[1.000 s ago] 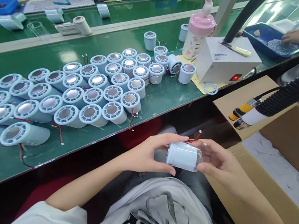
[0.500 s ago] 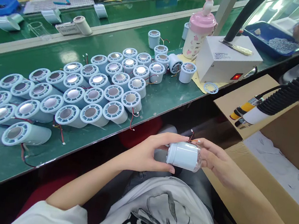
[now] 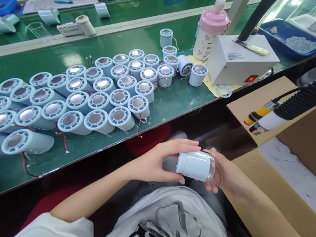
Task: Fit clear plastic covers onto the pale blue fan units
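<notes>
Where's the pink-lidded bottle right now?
In the head view, the pink-lidded bottle stands upper right on the green bench, directly left of the white box.

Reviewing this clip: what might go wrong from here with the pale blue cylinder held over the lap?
1. The pale blue cylinder is held off the green bench, between the left hand and right hand; a slip would likely drop it into the lap.
2. Red wires trail near the bench edge from the packed cylinders; a snag might drag one off.
</notes>
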`<state>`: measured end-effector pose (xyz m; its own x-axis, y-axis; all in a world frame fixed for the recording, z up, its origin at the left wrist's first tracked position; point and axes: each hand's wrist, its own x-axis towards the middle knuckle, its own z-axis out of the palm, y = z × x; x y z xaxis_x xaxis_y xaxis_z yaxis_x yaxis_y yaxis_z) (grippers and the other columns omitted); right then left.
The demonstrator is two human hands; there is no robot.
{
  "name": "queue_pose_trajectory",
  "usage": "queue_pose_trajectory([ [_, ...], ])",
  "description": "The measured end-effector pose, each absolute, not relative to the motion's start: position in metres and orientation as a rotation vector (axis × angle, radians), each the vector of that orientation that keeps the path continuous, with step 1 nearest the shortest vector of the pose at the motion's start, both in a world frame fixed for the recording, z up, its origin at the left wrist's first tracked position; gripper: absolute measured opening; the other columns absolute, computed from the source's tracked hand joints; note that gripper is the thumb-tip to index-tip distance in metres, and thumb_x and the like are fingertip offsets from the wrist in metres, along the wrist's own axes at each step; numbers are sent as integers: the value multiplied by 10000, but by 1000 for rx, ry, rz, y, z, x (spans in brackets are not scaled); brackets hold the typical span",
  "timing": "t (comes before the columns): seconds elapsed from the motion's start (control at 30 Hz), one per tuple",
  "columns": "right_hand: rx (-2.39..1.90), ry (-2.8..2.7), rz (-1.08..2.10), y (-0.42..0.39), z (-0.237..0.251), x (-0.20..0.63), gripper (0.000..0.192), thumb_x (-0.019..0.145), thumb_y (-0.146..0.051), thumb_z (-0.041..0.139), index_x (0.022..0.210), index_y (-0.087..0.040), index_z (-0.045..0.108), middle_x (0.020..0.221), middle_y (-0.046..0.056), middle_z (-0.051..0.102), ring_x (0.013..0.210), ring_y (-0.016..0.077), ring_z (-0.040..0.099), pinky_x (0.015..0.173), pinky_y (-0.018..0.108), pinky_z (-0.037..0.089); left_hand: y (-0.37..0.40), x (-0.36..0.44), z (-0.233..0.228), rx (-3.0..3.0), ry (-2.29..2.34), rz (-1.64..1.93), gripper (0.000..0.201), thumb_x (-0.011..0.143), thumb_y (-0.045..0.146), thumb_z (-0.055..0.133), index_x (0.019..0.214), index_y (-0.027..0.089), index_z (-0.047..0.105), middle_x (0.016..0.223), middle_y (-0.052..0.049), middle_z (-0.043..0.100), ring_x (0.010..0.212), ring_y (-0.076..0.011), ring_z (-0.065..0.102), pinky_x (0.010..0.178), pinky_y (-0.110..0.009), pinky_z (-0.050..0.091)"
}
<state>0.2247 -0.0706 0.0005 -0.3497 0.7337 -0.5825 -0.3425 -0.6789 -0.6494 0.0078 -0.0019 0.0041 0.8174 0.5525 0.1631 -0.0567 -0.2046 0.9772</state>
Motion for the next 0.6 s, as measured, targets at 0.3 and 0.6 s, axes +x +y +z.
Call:
queue_pose_trajectory([
  [0.3, -1263, -623, 2183, -73, -3, 222, 666, 954, -649, 207, 780, -143, 605, 563, 57, 629, 383, 103, 566, 326, 145, 409, -9, 8, 6, 1637, 495, 591, 645, 712, 221, 786, 1307, 282, 543, 1321, -100, 539, 1218, -266, 533, 939, -348, 518],
  [0.6, -1053, -1914, 743, -82, -12, 234, 595, 865, -70, 600, 1337, -399, 448, 1536, -2, 324, 1346, 257, 411, 1083, 468, 410, -10, 7, 14, 1356, 639, 410, 635, 783, 340, 719, 1353, 231, 458, 1120, -80, 618, 942, -212, 646, 792, -321, 565],
])
